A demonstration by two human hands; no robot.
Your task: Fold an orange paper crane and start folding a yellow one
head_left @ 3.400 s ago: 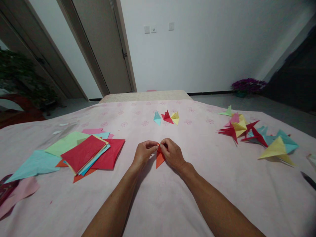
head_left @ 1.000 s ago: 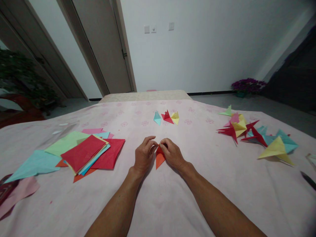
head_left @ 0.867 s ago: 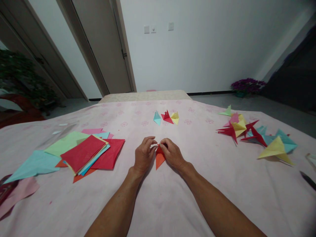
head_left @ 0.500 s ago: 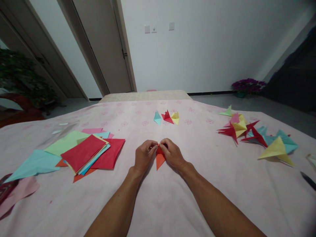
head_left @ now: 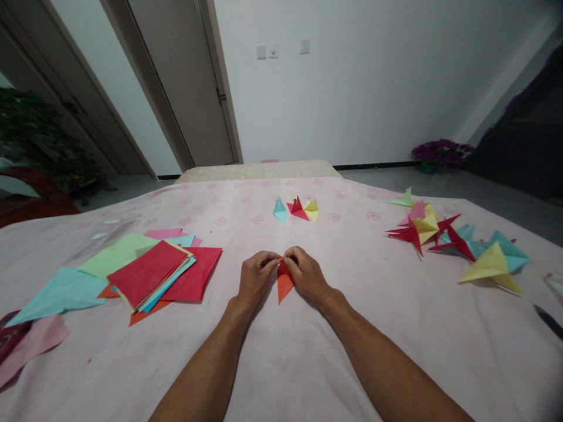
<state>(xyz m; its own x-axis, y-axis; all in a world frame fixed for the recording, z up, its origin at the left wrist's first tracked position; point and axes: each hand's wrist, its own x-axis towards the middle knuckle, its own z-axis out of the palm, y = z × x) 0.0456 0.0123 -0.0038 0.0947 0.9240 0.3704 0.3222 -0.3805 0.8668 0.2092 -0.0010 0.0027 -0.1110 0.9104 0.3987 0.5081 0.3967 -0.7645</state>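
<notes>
A small folded piece of orange paper hangs between my hands at the middle of the table, its pointed end toward me. My left hand pinches its upper tip from the left with thumb and forefinger. From the right, my right hand grips the same upper part, thumb on top. The fingertips cover the top of the fold. Beyond my hands stand three small folded paper pieces: a light blue one, a red one and a yellow one.
On the left lies a spread stack of coloured paper, with a red sheet on top. Several folded paper cranes, one yellow, are heaped on the right. A dark pen-like object rests by the right edge. A pink flowered cloth covers the table.
Both hands keep their pinch on the orange paper, with barely any finger movement. The whole view has shifted very slightly.
</notes>
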